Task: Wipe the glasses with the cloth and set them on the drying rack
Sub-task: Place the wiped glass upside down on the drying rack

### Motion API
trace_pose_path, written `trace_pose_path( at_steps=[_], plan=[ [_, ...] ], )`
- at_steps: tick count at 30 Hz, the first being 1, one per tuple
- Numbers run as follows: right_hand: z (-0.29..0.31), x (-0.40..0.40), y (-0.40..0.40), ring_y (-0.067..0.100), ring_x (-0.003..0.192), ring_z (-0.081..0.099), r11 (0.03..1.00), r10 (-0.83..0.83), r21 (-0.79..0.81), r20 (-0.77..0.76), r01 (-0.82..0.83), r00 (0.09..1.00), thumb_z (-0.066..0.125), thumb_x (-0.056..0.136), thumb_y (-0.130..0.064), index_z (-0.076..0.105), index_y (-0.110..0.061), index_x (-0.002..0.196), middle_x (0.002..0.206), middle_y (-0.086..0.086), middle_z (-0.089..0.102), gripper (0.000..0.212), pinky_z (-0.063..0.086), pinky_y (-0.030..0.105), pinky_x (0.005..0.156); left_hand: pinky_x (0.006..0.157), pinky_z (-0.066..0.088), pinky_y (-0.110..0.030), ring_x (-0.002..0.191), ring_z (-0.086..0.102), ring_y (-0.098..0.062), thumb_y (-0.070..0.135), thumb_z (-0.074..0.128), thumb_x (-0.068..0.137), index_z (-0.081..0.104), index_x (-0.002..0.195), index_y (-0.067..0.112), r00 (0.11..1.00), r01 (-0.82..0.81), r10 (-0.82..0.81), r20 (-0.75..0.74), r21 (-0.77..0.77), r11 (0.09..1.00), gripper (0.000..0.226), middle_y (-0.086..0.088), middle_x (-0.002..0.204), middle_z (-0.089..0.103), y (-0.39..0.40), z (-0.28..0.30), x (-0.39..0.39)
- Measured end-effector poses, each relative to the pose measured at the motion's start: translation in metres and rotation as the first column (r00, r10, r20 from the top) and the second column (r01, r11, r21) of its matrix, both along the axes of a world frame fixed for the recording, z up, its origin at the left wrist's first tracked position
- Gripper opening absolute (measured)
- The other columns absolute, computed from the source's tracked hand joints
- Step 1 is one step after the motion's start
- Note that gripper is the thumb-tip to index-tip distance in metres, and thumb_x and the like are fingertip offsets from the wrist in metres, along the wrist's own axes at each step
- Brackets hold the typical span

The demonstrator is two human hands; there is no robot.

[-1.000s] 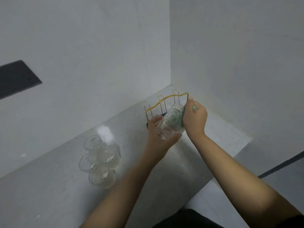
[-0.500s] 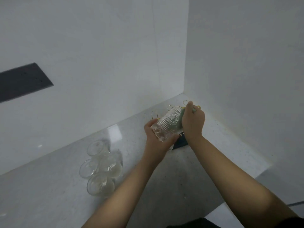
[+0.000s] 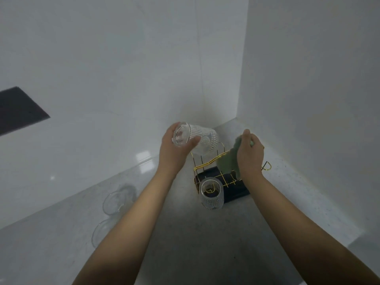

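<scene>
While her left hand [image 3: 174,149] grips the glass [image 3: 197,138] mouth-down toward the rack [image 3: 207,163] at five o'clock, her right hand [image 3: 249,153] bunches the cloth [image 3: 229,161] clear.

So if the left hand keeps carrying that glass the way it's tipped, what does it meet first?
Probably the gold wire drying rack just beyond the glass held by the left hand; depth is unclear.

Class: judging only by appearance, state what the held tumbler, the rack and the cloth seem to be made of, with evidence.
Clear ribbed tumbler: pressed glass, see-through with a moulded pattern.
Gold wire drying rack: likely plated or painted metal, thin shiny rods.
Green cloth: soft matte fabric, hanging in limp folds; the fibre cannot be told.
</scene>
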State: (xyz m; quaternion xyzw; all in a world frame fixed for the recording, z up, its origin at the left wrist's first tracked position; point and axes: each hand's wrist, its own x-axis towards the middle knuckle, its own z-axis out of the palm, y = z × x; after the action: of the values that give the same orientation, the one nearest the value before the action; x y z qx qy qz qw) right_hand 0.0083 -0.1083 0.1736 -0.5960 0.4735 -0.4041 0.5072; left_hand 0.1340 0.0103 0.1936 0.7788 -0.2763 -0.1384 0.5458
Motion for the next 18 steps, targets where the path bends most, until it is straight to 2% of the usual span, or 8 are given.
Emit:
trace_pose_path(
  at_steps=[2,4,5,8,13,18],
  plan=[
    [0.0,0.001,-0.002,0.01,0.062,0.042,1.0,0.006,0.009,0.025,-0.006,1.0,0.033,0.1,-0.034,0.055,0.001,0.085,0.067,0.001,0.043,0.044,0.035,0.023,0.057,0.09,0.053,-0.032,0.109,0.061,-0.017,0.049,0.078,0.069,0.057,0.124,0.023,0.995,0.005,-0.012,0.099,0.076,0.997,0.064,-0.001,0.123,0.062,-0.01,-0.004,0.018],
    [0.0,0.001,-0.003,0.012,0.06,0.042,0.999,0.012,0.032,0.054,-0.014,0.998,0.033,0.1,-0.034,0.056,0.006,0.088,0.066,0.002,0.043,0.047,0.036,0.023,0.056,0.077,0.047,-0.018,0.104,0.06,-0.013,0.047,0.079,0.072,0.058,0.123,0.024,0.979,0.01,-0.043,0.198,0.164,0.986,0.059,-0.001,0.123,0.061,-0.019,-0.013,0.033],
    [0.0,0.001,-0.003,0.012,0.06,0.043,0.999,0.015,0.046,0.062,-0.018,0.998,0.033,0.1,-0.034,0.055,0.008,0.089,0.065,0.002,0.043,0.049,0.037,0.024,0.056,0.073,0.045,-0.016,0.101,0.06,-0.011,0.049,0.079,0.072,0.058,0.125,0.024,0.97,0.007,-0.06,0.235,0.218,0.976,0.062,0.0,0.124,0.06,-0.023,-0.017,0.037],
    [-0.003,0.003,-0.002,0.013,0.06,0.046,0.994,0.023,0.101,0.062,-0.029,0.998,0.034,0.1,-0.035,0.057,0.005,0.089,0.064,0.0,0.046,0.047,0.041,0.027,0.06,0.082,0.044,-0.024,0.105,0.058,-0.015,0.05,0.079,0.073,0.05,0.135,0.023,0.951,0.006,-0.121,0.285,0.376,0.927,0.074,-0.002,0.127,0.054,-0.032,-0.03,0.042],
    [-0.004,0.006,0.001,0.017,0.069,0.053,0.982,0.037,0.184,0.083,-0.051,0.996,0.036,0.099,-0.037,0.052,-0.024,0.069,0.067,-0.001,0.051,0.037,0.047,0.035,0.069,0.096,0.048,-0.037,0.119,0.055,-0.022,0.054,0.077,0.072,0.046,0.141,0.021,0.956,0.027,-0.167,0.24,0.495,0.868,0.082,-0.006,0.132,0.053,-0.041,-0.055,0.044],
    [-0.007,0.008,0.001,0.022,0.067,0.054,0.975,0.028,0.217,0.086,-0.046,0.996,0.037,0.098,-0.038,0.054,-0.021,0.071,0.066,0.003,0.051,0.036,0.048,0.035,0.065,0.098,0.048,-0.04,0.123,0.051,-0.024,0.058,0.077,0.071,0.045,0.142,0.022,0.967,0.059,-0.184,0.174,0.554,0.83,0.086,-0.007,0.135,0.052,-0.047,-0.073,0.045]
  ],
)
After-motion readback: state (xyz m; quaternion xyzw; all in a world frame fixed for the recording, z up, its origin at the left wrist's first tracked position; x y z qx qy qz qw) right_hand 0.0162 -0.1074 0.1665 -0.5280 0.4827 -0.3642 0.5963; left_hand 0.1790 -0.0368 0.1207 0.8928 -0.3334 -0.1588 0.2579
